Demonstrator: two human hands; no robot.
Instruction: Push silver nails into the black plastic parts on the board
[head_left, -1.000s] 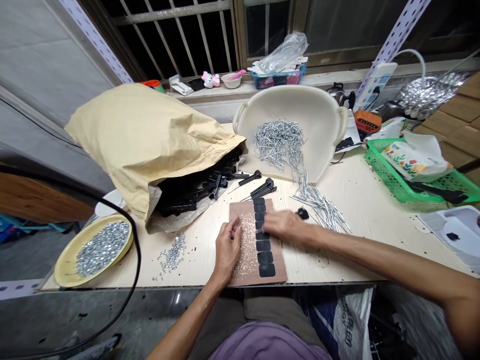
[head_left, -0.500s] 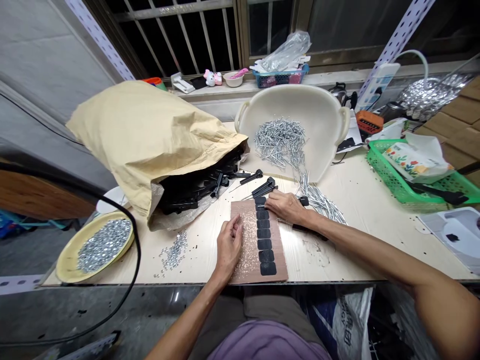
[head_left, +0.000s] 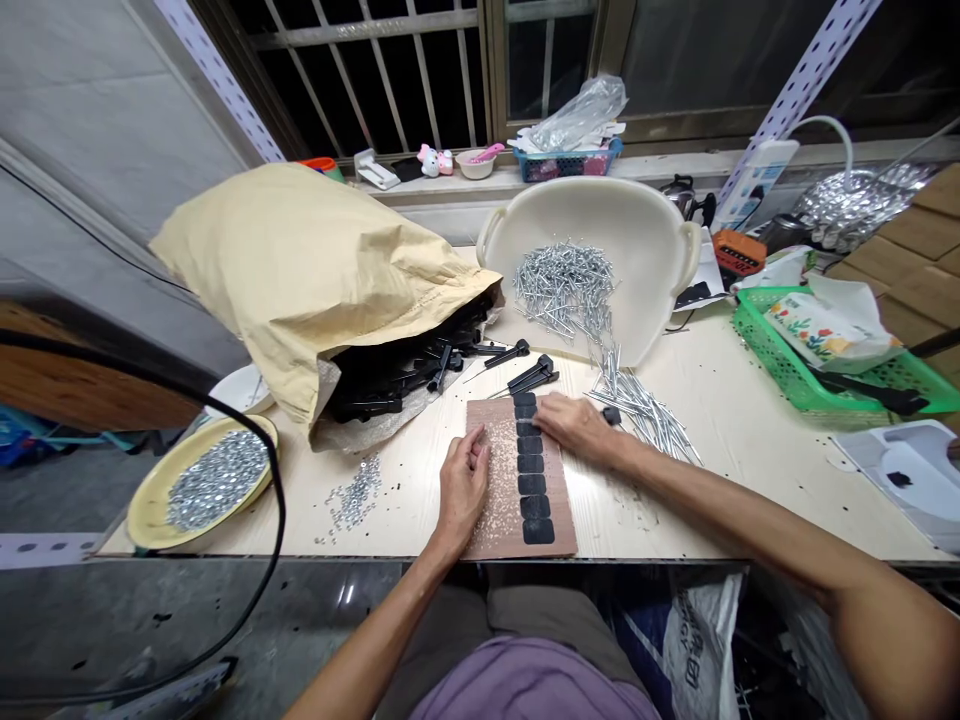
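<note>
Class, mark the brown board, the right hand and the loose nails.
brown board (head_left: 504,480), head view, its speckled left half.
right hand (head_left: 574,425), head view, back of the hand.
loose nails (head_left: 645,412), head view, middle of the pile.

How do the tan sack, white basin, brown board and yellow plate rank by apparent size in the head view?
1. tan sack
2. white basin
3. brown board and yellow plate: these look about alike, and the board lies nearer the camera, so I leave them unranked.
</note>
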